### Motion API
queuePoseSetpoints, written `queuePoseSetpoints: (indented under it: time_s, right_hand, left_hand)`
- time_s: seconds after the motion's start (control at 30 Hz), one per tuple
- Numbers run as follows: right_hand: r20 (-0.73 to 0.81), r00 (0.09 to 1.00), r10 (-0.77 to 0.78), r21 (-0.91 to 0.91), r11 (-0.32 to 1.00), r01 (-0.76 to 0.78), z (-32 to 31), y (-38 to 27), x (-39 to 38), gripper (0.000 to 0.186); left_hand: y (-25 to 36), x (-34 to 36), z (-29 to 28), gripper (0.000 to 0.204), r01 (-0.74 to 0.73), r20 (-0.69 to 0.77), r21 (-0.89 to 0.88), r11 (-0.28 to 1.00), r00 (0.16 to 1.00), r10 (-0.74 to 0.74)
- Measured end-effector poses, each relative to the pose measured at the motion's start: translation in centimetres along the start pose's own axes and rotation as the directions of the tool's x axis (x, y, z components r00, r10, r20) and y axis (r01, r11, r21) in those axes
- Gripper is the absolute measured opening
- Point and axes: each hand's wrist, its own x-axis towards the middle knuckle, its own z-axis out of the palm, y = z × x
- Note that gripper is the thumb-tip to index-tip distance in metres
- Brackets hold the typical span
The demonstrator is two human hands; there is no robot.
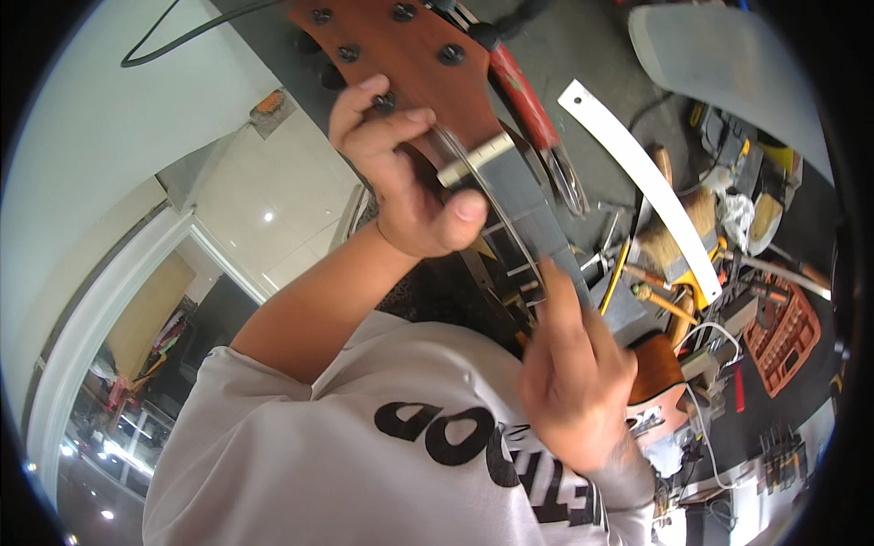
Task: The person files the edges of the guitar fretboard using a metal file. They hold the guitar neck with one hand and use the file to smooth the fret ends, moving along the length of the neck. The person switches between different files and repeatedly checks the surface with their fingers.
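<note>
A guitar lies before me, its reddish-brown headstock at the top and its dark fretboard running down to the right. Several black tuning posts stand on the headstock. My left hand is curled at the headstock's left edge, fingertips by one post and thumb near the pale nut. From that post a thin guitar string crosses the nut and follows the fretboard. Over the frets, my right hand has its fingers closed around the string's lower stretch; they are slightly blurred, and the exact grip is partly hidden.
Right of the headstock lies a red-handled tool. Beyond it are a long white strip with end holes, a brush, a yellow pencil and an orange tool case. A white-framed doorway stands at left.
</note>
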Motion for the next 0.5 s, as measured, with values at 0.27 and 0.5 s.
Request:
queuePoseSetpoints:
  time_s: [0.27,0.5]
  right_hand:
    - [-0.028,0.999,0.043,-0.028,0.999,-0.044,-0.3,-0.3,-0.4,0.053]
    - [-0.337,0.937,0.089,-0.039,0.993,-0.109,0.0,2.1,-7.6,0.042]
  left_hand:
    - [0.2,-0.1,0.7,0.074,-0.004,-0.013,-0.074,0.997,1.000,0.004]
    - [0.8,-0.2,0.7,0.071,0.028,0.017,-0.097,0.995,1.000,-0.026]
